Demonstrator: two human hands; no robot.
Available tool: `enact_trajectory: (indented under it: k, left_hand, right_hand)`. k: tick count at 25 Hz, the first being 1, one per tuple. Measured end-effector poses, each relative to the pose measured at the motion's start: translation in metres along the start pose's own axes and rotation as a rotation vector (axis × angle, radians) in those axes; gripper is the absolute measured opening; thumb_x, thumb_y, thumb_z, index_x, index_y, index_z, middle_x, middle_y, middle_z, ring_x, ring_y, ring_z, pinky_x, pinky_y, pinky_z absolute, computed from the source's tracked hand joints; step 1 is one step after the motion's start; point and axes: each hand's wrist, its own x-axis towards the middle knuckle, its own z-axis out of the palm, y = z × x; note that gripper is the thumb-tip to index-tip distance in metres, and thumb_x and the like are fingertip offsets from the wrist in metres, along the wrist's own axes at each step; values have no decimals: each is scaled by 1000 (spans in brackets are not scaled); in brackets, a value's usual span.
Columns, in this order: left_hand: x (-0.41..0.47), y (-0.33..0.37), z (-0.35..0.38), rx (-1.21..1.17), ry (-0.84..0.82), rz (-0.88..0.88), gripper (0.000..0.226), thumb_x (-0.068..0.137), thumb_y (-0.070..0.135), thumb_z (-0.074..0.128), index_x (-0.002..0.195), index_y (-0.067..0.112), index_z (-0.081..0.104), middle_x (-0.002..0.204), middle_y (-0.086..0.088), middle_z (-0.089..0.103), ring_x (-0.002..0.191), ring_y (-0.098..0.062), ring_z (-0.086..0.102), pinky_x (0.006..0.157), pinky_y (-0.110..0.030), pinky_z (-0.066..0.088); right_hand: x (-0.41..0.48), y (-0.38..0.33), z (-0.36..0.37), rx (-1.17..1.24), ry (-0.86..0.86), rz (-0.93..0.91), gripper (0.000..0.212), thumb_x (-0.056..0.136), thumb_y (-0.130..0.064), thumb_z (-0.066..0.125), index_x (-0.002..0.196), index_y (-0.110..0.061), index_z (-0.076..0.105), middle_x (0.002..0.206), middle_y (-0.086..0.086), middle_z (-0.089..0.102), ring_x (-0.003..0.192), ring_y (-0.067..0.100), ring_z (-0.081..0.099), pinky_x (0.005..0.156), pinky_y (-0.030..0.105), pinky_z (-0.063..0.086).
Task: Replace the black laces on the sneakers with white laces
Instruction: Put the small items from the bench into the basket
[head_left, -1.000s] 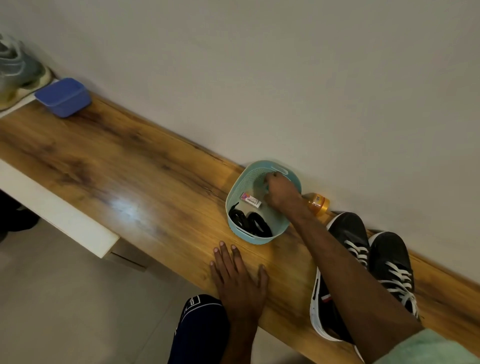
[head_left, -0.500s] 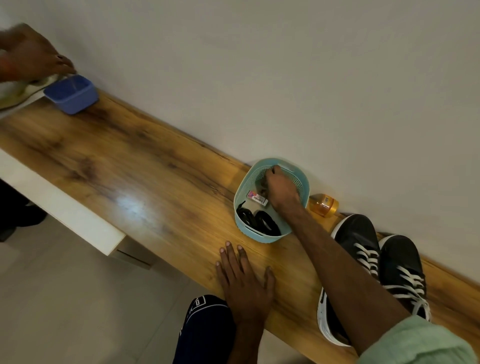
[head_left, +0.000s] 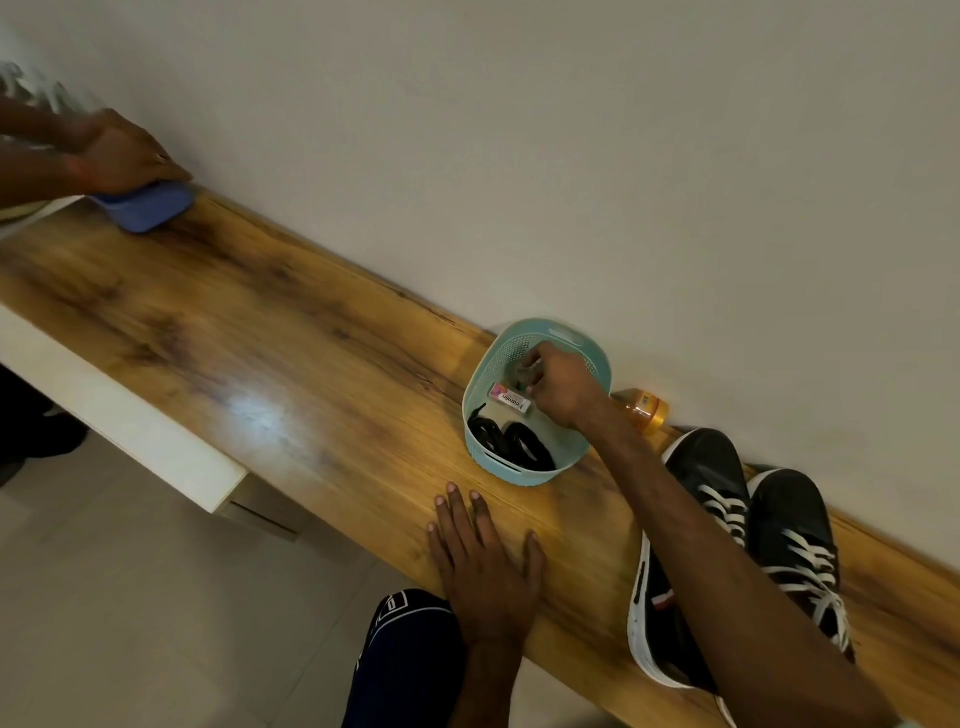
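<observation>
- Hands: left hand (head_left: 488, 566) lies flat on the counter edge, fingers straight, holding nothing. Right hand (head_left: 558, 387) reaches into the basket, fingers curled down over a blurred grey thing at its far end; whether it grips cannot be told.
- Counter (head_left: 260, 338): long, wooden, set against a wall.
- Sneakers (head_left: 701, 462): black pair, side by side at the right end, partly under the right forearm. White laces (head_left: 722, 512) are threaded through both.
- Basket (head_left: 519, 475): teal, perforated, just left of the sneakers, near the wall.
- Tub (head_left: 148, 205): blue, at the far left end, with another person's hand (head_left: 124, 156) on it.
- Black laces (head_left: 511, 441): two coils in the basket's near end, apart from the right hand.
- Bottle (head_left: 647, 410): orange, on its side by the wall, behind the right wrist.
- Box (head_left: 511, 399): small, printed, mid-basket, just beside the right fingers.
- Handling note: the swap looks complete, and the step in hand appears to be sorting the basket. The basket is probably light, so bracing its rim with the left hand would stop it sliding. Lift straight up, clear of box and coils, so no loop snags. Keep the forearm off the bottle, which may roll.
</observation>
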Motion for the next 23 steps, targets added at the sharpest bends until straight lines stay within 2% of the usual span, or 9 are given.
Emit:
enact_trajectory:
  k: [3,5,7,9,11,14,18,23]
  left_hand:
    - [0,1,0,-11,1,-3,86,87,62,46,150,4,37,162,-19,20,151,-33,17,120,-52,17]
    - [1,1,0,-16,1,-4,86,87,62,46,150,4,38,162,-19,20,151,-33,17,121,-51,17]
    - [1,1,-1,-27,-1,-3,85,87,61,47,150,4,38,162,-18,21,151,-33,17,121,-51,17]
    - [0,0,-1,-29,5,2,85,87,61,47,149,4,38,161,-18,22,151,-33,18,121,-51,16]
    - [0,0,-1,-25,1,-2,85,87,61,48,149,4,38,161,-18,22,150,-33,19,120,-51,17]
    - [1,0,-2,-20,-3,-2,85,87,62,48,149,4,39,161,-18,23,150,-33,20,120,-51,17]
    - [1,0,-2,-17,0,3,85,87,62,46,149,4,39,161,-19,22,150,-33,19,120,-51,17]
    - [1,0,-1,-14,-1,-2,85,87,62,47,148,4,40,161,-19,22,150,-33,19,120,-51,17]
  right_hand:
    - [-6,-4,13,-67,56,-35,25,88,-7,68,111,-10,59,105,9,68,96,27,64,83,43,54]
    - [-8,-10,21,-185,79,-51,22,88,-13,67,109,-13,59,104,8,67,94,28,64,77,40,53]
    - [-8,-15,26,-253,76,-61,13,88,-11,65,96,-17,57,105,7,65,95,28,63,71,34,44]
    - [-8,-18,30,-265,63,-61,16,88,-7,63,88,-21,54,109,8,63,97,27,62,71,32,40]
    - [-8,-19,34,-264,39,-55,11,89,-6,61,96,-14,62,115,11,61,99,28,63,74,32,43]
    - [-11,-20,35,-330,12,-76,25,91,-6,59,115,-12,66,117,13,61,100,30,64,77,35,48]
    - [-15,-19,33,-387,32,-141,35,90,-3,55,123,-14,59,115,12,64,101,32,65,72,36,47]
    - [-17,-19,32,-461,-14,-111,35,94,-5,56,128,-12,56,115,14,65,102,33,66,78,41,52]
